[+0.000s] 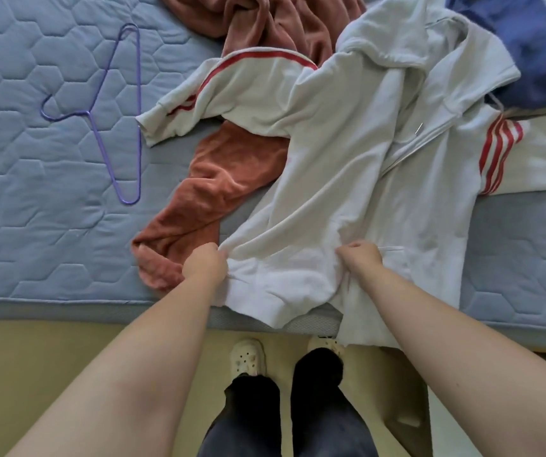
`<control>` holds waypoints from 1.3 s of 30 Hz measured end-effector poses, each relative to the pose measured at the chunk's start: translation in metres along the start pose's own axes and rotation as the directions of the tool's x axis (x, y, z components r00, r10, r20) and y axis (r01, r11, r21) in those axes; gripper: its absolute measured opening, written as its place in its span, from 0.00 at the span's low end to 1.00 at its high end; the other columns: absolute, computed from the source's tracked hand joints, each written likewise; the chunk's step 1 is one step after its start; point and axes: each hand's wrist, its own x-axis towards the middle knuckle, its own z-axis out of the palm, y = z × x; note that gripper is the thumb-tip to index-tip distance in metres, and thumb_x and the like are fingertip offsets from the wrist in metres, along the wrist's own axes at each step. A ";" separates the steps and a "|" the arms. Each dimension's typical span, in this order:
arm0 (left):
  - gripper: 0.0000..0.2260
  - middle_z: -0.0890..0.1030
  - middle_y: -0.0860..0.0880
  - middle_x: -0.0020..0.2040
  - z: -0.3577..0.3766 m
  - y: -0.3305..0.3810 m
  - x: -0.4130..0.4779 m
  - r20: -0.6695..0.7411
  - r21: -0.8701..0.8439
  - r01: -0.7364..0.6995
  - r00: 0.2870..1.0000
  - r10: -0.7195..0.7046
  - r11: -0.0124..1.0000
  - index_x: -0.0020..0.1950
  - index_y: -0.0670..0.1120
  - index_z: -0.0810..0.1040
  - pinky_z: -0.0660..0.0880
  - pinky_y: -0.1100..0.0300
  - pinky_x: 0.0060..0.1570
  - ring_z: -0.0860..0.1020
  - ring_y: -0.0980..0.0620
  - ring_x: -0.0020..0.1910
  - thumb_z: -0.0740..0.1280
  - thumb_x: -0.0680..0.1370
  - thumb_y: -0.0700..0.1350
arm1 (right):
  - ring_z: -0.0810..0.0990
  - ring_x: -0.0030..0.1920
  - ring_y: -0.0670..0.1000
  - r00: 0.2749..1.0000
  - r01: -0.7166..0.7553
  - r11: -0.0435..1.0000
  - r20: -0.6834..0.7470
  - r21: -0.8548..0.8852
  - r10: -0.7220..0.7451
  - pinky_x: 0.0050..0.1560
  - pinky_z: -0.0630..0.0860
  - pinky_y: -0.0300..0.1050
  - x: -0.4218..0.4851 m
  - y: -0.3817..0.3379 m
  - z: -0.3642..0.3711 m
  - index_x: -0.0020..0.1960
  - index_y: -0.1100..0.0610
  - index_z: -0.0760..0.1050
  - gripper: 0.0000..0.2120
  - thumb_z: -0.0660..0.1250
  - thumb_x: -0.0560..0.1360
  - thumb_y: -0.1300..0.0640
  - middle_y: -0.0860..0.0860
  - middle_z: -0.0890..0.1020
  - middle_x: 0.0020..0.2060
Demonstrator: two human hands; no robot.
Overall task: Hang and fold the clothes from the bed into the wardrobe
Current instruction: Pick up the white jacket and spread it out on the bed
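No readable text, label, brand or number shows on any garment or the bedding.

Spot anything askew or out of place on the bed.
The white jacket lies crooked, its hem hanging over the mattress edge where the left hand and right hand grip it; a rust garment lies partly underneath.

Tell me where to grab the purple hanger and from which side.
Pinch the purple hanger at its neck, where both shoulder wires meet beside the hook, coming from above on the left. It lies flat on the mattress, clear of the white hoodie, hook pointing left.
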 end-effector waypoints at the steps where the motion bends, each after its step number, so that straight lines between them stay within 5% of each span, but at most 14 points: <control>1: 0.12 0.77 0.41 0.58 0.000 0.000 -0.003 -0.080 0.035 -0.073 0.994 0.075 0.997 0.58 0.42 0.74 0.70 0.51 0.52 0.74 0.40 0.57 0.59 0.80 0.48 | 0.79 0.51 0.59 1.000 -0.022 0.998 -0.014 0.051 0.022 0.52 0.75 0.47 0.000 0.000 0.003 0.49 0.63 0.78 0.08 0.69 0.72 0.60 0.62 0.81 0.52; 5: 0.13 0.72 0.44 0.55 0.011 0.003 -0.013 -0.235 -0.016 -0.268 0.937 0.257 0.963 0.57 0.44 0.73 0.71 0.48 0.51 0.71 0.41 0.54 0.67 0.75 0.47 | 0.77 0.55 0.58 0.993 -0.087 0.972 -0.060 0.216 0.103 0.55 0.74 0.49 -0.002 -0.002 0.012 0.66 0.61 0.68 0.25 0.70 0.72 0.56 0.59 0.77 0.58; 7: 0.14 0.73 0.44 0.54 0.016 0.002 -0.013 -0.105 -0.039 -0.227 0.969 0.222 0.973 0.57 0.45 0.72 0.71 0.51 0.50 0.72 0.42 0.53 0.68 0.74 0.48 | 0.78 0.51 0.56 0.991 -0.131 0.963 0.038 0.237 0.126 0.45 0.74 0.45 -0.001 -0.003 0.016 0.69 0.60 0.65 0.28 0.70 0.73 0.55 0.57 0.76 0.57; 9: 0.08 0.76 0.45 0.48 0.018 0.005 -0.013 0.006 -0.088 -0.189 0.982 0.190 0.978 0.51 0.45 0.72 0.70 0.54 0.46 0.75 0.43 0.48 0.66 0.75 0.46 | 0.77 0.40 0.52 0.981 -0.141 0.962 0.166 0.233 0.103 0.30 0.71 0.38 -0.005 -0.006 0.013 0.59 0.60 0.73 0.15 0.69 0.74 0.57 0.55 0.78 0.48; 11: 0.03 0.78 0.47 0.42 0.017 0.003 -0.014 0.184 -0.384 -0.090 0.968 0.172 0.919 0.46 0.45 0.76 0.71 0.57 0.42 0.77 0.46 0.44 0.65 0.77 0.44 | 0.78 0.35 0.51 0.950 -0.185 0.937 0.297 0.295 0.094 0.26 0.72 0.37 -0.013 -0.013 0.007 0.48 0.59 0.76 0.04 0.67 0.75 0.60 0.54 0.80 0.40; 12: 0.05 0.80 0.47 0.42 0.015 0.003 -0.016 0.352 -0.585 0.065 0.919 0.180 0.809 0.46 0.45 0.79 0.73 0.59 0.41 0.79 0.47 0.43 0.64 0.78 0.43 | 0.81 0.36 0.53 0.919 -0.241 0.897 0.386 0.372 0.087 0.30 0.76 0.39 -0.015 -0.015 0.001 0.46 0.60 0.78 0.03 0.67 0.74 0.61 0.56 0.82 0.39; 14: 0.09 0.83 0.49 0.40 0.013 0.000 -0.025 0.577 -0.691 0.308 0.781 0.242 0.654 0.46 0.45 0.80 0.76 0.60 0.39 0.80 0.48 0.41 0.61 0.81 0.42 | 0.84 0.39 0.56 0.856 -0.342 0.795 0.516 0.501 0.043 0.35 0.81 0.46 -0.019 -0.016 -0.014 0.44 0.61 0.82 0.07 0.66 0.72 0.63 0.58 0.85 0.41; 17: 0.12 0.78 0.48 0.34 0.009 -0.003 -0.020 0.340 -0.396 0.024 0.933 0.122 0.918 0.37 0.44 0.76 0.69 0.60 0.34 0.76 0.45 0.39 0.62 0.80 0.44 | 0.83 0.39 0.56 0.883 -0.328 0.848 0.455 0.416 0.118 0.35 0.80 0.47 -0.024 -0.013 -0.026 0.53 0.64 0.79 0.10 0.63 0.73 0.67 0.58 0.83 0.40; 20: 0.07 0.80 0.42 0.49 0.007 0.000 -0.017 0.084 -0.030 -0.058 0.995 0.060 0.998 0.43 0.43 0.78 0.71 0.55 0.47 0.77 0.40 0.52 0.61 0.77 0.43 | 0.80 0.37 0.55 0.905 -0.313 0.873 0.396 0.374 0.155 0.33 0.80 0.44 -0.029 -0.007 -0.027 0.55 0.65 0.74 0.09 0.61 0.76 0.68 0.57 0.82 0.37; 27: 0.11 0.79 0.46 0.57 0.006 0.045 -0.012 -0.008 -0.356 -0.132 0.990 0.138 0.925 0.58 0.46 0.77 0.71 0.55 0.53 0.75 0.44 0.58 0.61 0.77 0.45 | 0.85 0.41 0.54 0.834 -0.404 0.737 0.550 0.542 0.052 0.35 0.81 0.47 -0.038 -0.006 -0.023 0.47 0.59 0.80 0.08 0.64 0.77 0.56 0.56 0.86 0.43; 32: 0.11 0.81 0.36 0.50 -0.001 0.051 -0.003 -0.054 -0.326 -0.022 0.999 0.005 0.945 0.48 0.37 0.80 0.71 0.53 0.47 0.77 0.37 0.52 0.63 0.77 0.44 | 0.85 0.41 0.51 0.812 -0.360 0.845 0.579 0.396 0.075 0.39 0.80 0.44 -0.040 -0.004 -0.021 0.51 0.57 0.80 0.08 0.67 0.76 0.55 0.53 0.86 0.44; 35: 0.12 0.81 0.37 0.54 -0.022 0.040 0.005 -0.152 -0.476 0.083 0.973 -0.175 0.876 0.53 0.39 0.81 0.72 0.54 0.52 0.77 0.37 0.54 0.61 0.79 0.44 | 0.85 0.40 0.50 0.852 -0.273 0.846 0.523 0.458 -0.008 0.38 0.80 0.42 -0.044 -0.016 -0.014 0.51 0.58 0.79 0.08 0.68 0.75 0.54 0.53 0.85 0.43; 37: 0.11 0.80 0.39 0.56 -0.033 0.039 0.009 -0.161 -0.420 0.119 0.966 -0.203 0.900 0.56 0.41 0.80 0.71 0.54 0.53 0.76 0.38 0.56 0.61 0.79 0.43 | 0.83 0.43 0.51 0.933 -0.171 0.868 0.359 0.467 -0.009 0.40 0.80 0.44 -0.040 -0.016 -0.012 0.57 0.60 0.75 0.14 0.69 0.75 0.54 0.53 0.84 0.47; 39: 0.12 0.77 0.41 0.60 -0.041 0.047 0.007 -0.180 -0.282 0.100 0.971 -0.155 0.954 0.59 0.43 0.77 0.71 0.52 0.54 0.74 0.39 0.59 0.60 0.78 0.39 | 0.81 0.52 0.53 0.926 -0.145 0.940 0.378 0.308 0.019 0.48 0.79 0.50 -0.038 -0.011 -0.015 0.63 0.59 0.70 0.21 0.70 0.75 0.52 0.54 0.80 0.55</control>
